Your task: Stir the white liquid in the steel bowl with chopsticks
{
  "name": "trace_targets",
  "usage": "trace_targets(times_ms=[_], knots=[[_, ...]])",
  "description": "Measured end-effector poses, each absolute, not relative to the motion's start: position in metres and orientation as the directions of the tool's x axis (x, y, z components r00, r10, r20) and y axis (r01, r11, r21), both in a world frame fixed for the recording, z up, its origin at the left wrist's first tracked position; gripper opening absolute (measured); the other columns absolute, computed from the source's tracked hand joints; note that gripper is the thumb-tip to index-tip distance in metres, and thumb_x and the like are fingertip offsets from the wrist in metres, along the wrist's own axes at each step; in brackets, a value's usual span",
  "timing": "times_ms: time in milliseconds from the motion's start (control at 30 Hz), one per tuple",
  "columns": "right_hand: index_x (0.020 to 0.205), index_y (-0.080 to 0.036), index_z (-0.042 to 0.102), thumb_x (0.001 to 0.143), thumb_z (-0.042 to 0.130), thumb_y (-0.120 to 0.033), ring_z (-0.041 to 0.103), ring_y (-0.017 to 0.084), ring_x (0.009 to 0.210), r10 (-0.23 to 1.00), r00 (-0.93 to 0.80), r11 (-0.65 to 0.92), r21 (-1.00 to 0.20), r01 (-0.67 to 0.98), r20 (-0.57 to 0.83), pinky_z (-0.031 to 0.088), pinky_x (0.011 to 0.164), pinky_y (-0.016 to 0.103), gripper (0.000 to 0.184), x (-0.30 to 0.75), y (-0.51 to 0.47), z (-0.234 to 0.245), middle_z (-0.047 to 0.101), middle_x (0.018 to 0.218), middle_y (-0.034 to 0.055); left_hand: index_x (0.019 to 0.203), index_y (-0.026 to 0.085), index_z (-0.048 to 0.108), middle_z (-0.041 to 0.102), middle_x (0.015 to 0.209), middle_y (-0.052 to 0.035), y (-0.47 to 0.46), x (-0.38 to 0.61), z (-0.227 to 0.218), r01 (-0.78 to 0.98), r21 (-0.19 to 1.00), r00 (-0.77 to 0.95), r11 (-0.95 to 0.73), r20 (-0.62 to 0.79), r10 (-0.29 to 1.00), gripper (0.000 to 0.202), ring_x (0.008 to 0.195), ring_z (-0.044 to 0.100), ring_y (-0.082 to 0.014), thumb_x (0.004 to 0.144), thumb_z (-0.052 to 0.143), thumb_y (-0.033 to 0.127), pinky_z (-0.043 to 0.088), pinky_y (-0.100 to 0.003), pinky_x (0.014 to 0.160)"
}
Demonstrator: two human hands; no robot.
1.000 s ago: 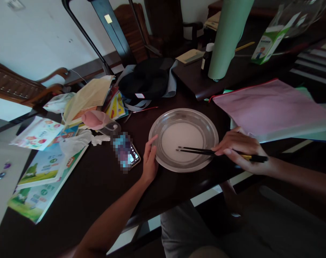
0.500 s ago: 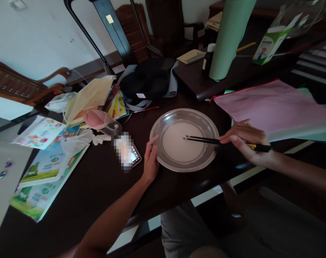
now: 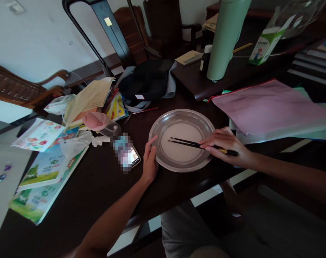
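A round metal plate [image 3: 206,126] with a pale white layer in its flat bottom lies on the dark table in front of me. My left hand [image 3: 149,163] rests against the plate's left rim, thumb on the edge, fingers curled round it. My right hand [image 3: 227,147] is closed on a pair of black chopsticks [image 3: 184,142]. Their tips point left over the white middle of the plate.
A phone [image 3: 132,157] lies just left of my left hand. Picture books [image 3: 42,172], a pink cup [image 3: 97,121] and papers crowd the left. A black cap [image 3: 147,80], a green bottle [image 3: 222,39] and a pink folder [image 3: 270,105] lie behind and to the right.
My right hand with the chopsticks pulled back to the right, then came forward to the left, so the tips now reach further across the plate. My left hand stayed on the rim.
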State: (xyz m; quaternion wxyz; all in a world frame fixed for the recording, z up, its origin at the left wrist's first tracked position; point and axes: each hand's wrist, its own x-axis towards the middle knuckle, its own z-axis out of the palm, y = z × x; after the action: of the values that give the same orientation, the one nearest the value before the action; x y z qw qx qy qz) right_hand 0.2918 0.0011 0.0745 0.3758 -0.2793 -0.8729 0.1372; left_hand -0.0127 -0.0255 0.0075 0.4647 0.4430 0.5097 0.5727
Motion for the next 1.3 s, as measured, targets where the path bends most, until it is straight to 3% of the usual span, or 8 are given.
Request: trace_targets(times_ms=[200,400,567,767,933,1167,1300], knots=[[0.096,-0.027,0.072,0.105,0.056,-0.023,0.074,0.020,0.075,0.638,-0.458,0.765,-0.444,0.466,0.619,0.042,0.074,0.044,0.019,0.310,0.006,0.086,0.083,0.092,0.0009,0.130,0.031,0.070,0.066,0.142,-0.0063,-0.026,-0.011,0.009,-0.118,0.993,-0.172,-0.030,0.009,0.985,0.052,0.137,0.058,-0.0296,0.089,0.070,0.063,0.043,-0.047,0.119],[0.091,-0.032,0.072,0.109,0.045,-0.024,0.072,0.022,0.069,0.659,-0.466,0.751,-0.559,0.352,0.591,0.044,0.074,0.048,0.033,0.329,-0.009,0.101,0.080,0.084,-0.0005,0.128,0.031,0.072,0.068,0.139,-0.0056,-0.026,-0.010,0.010,-0.095,0.995,-0.198,-0.033,0.013,0.980,0.053,0.132,0.061,-0.0288,0.087,0.071,0.065,0.045,-0.045,0.117],[0.098,-0.027,0.072,0.106,0.054,-0.024,0.073,0.017,0.075,0.566,-0.563,0.817,-0.501,0.285,0.603,0.046,0.073,0.041,0.020,0.310,-0.009,0.092,0.083,0.091,0.0000,0.129,0.029,0.071,0.068,0.140,-0.0066,-0.026,-0.011,0.010,-0.079,0.996,-0.191,-0.051,0.035,0.981,0.050,0.130,0.062,-0.0285,0.091,0.068,0.062,0.047,-0.045,0.115],[0.104,-0.027,0.073,0.103,0.060,-0.025,0.077,0.019,0.084,0.609,-0.565,0.792,-0.466,0.395,0.557,0.046,0.076,0.041,0.014,0.295,0.005,0.078,0.085,0.103,0.0011,0.130,0.031,0.069,0.066,0.142,-0.0055,-0.026,-0.011,0.010,-0.109,0.993,-0.154,-0.050,0.033,0.988,0.049,0.133,0.061,-0.0282,0.092,0.067,0.062,0.046,-0.046,0.116],[0.098,-0.026,0.073,0.104,0.057,-0.024,0.075,0.020,0.076,0.636,-0.472,0.767,-0.437,0.470,0.610,0.044,0.074,0.043,0.017,0.311,0.008,0.083,0.084,0.095,0.0019,0.130,0.031,0.069,0.067,0.141,-0.0072,-0.026,-0.010,0.009,-0.092,0.994,-0.162,-0.053,0.038,0.986,0.049,0.133,0.061,-0.0299,0.092,0.066,0.062,0.045,-0.050,0.118],[0.092,-0.030,0.072,0.108,0.046,-0.025,0.072,0.021,0.070,0.616,-0.468,0.786,-0.525,0.325,0.633,0.044,0.072,0.046,0.031,0.328,-0.009,0.096,0.079,0.084,0.0006,0.129,0.030,0.070,0.067,0.141,-0.0064,-0.027,-0.009,0.012,-0.089,0.995,-0.172,-0.053,0.037,0.984,0.051,0.133,0.060,-0.0295,0.091,0.068,0.064,0.045,-0.047,0.117],[0.098,-0.027,0.072,0.107,0.052,-0.024,0.073,0.019,0.074,0.583,-0.529,0.806,-0.523,0.278,0.617,0.045,0.072,0.043,0.022,0.318,-0.012,0.091,0.082,0.089,0.0011,0.129,0.030,0.070,0.066,0.143,-0.0060,-0.026,-0.010,0.012,-0.091,0.994,-0.177,-0.056,0.040,0.983,0.050,0.137,0.058,-0.0292,0.091,0.068,0.062,0.044,-0.045,0.119]])
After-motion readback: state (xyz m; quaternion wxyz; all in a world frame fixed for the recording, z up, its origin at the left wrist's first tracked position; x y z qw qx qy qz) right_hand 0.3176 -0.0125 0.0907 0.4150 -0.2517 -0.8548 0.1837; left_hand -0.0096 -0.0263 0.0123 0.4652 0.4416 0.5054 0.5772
